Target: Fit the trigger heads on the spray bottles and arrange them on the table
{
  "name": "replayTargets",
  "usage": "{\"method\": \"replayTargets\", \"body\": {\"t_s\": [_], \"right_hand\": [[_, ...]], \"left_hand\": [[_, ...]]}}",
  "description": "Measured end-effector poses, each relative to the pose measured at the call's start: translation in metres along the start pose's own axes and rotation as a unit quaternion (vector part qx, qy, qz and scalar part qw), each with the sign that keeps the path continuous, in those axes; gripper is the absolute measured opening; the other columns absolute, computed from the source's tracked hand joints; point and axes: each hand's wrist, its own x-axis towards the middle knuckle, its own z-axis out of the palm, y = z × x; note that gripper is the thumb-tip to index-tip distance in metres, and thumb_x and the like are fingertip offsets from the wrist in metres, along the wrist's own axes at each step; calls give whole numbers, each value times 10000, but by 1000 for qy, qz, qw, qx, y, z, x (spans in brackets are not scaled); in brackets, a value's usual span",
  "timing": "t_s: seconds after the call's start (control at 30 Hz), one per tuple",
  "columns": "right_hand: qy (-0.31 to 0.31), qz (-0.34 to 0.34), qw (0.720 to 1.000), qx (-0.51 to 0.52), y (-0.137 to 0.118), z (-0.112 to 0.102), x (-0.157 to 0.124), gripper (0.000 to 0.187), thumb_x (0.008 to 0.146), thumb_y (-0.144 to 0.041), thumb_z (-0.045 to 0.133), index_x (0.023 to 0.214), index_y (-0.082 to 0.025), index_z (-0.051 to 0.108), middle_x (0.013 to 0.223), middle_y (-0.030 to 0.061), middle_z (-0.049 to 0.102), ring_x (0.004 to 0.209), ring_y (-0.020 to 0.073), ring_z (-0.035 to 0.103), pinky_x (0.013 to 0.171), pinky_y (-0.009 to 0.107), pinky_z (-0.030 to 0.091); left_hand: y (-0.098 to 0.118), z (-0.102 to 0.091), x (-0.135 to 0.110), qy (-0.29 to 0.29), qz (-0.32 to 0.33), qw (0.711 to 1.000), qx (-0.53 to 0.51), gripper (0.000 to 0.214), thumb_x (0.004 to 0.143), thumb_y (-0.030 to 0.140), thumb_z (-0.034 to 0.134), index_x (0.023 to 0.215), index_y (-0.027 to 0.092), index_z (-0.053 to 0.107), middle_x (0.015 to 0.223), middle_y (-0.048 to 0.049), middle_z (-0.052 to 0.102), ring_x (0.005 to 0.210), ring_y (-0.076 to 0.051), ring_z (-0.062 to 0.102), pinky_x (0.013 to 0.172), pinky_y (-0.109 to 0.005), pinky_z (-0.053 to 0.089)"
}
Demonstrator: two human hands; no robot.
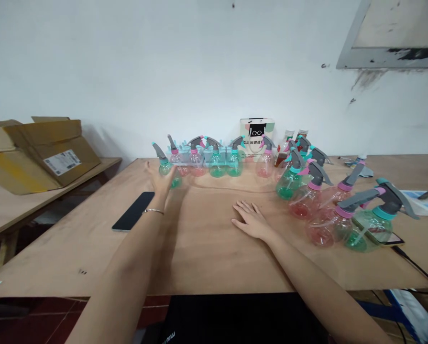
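My left hand [160, 179] is at the far left of the table, right up against a green spray bottle [177, 181] with a grey and teal trigger head. Its thumb and fingers are spread at the near side of the bottle and cover part of it; whether they touch it is hard to see. Palm down on the tabletop, my right hand [251, 220] lies flat with fingers apart and nothing in it. To its right stands a group of pink and green spray bottles, the closest a pink spray bottle [301, 203].
Along the back are more spray bottles [217, 165], light-blue racks [185, 156] and a printed box [257, 126]. A black phone [134, 211] lies beside my left forearm. Another phone [396, 239] with a cable is at right. A cardboard box [45, 153] sits on the left table.
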Motion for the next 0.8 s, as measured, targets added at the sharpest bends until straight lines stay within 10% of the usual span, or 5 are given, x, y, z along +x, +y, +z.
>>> {"method": "replayTargets", "body": {"t_s": [0.13, 0.3, 0.43, 0.57, 0.8], "right_hand": [[6, -2, 1000, 12, 1, 1, 0, 628, 936, -525, 393, 1475, -204, 373, 1589, 45, 245, 1486, 215, 177, 1216, 475, 74], [58, -14, 997, 58, 2, 4, 2, 525, 904, -455, 488, 1368, -210, 514, 1522, 84, 392, 1439, 248, 309, 1199, 498, 155], [240, 1, 950, 199, 12, 4, 8, 379, 905, -387, 441, 1199, -220, 612, 1260, 100, 637, 1209, 229, 569, 1087, 442, 389], [440, 37, 857, 267, 36, -7, 28, 470, 849, -411, 478, 1256, -176, 510, 1304, 143, 560, 1273, 249, 490, 1105, 470, 355], [511, 135, 803, 276, 83, -61, 128, 690, 768, -289, 561, 1377, -120, 282, 1411, 206, 419, 1351, 265, 389, 1121, 480, 314]], "left_hand": [[7, 7, -40, 165, 121, 979, 1, 491, 855, 330, 571, 1235, 118, 344, 1294, -195, 383, 1259, -278, 402, 1090, -452, 319], [27, 22, -70, 58, 218, 974, -7, 369, 865, 301, 550, 1184, 161, 427, 1256, -166, 440, 1251, -272, 418, 1058, -467, 339], [37, 25, -80, 8, 257, 966, -15, 298, 877, 298, 524, 1135, 159, 467, 1187, -149, 497, 1199, -265, 468, 1050, -474, 351], [36, 25, -84, -26, 259, 965, -15, 285, 885, 306, 514, 1124, 155, 478, 1145, -144, 528, 1142, -257, 511, 1008, -454, 399], [36, 35, -91, -72, 246, 966, -42, 255, 898, 310, 500, 1115, 178, 479, 1056, -101, 570, 1021, -228, 571, 901, -395, 466]]}}
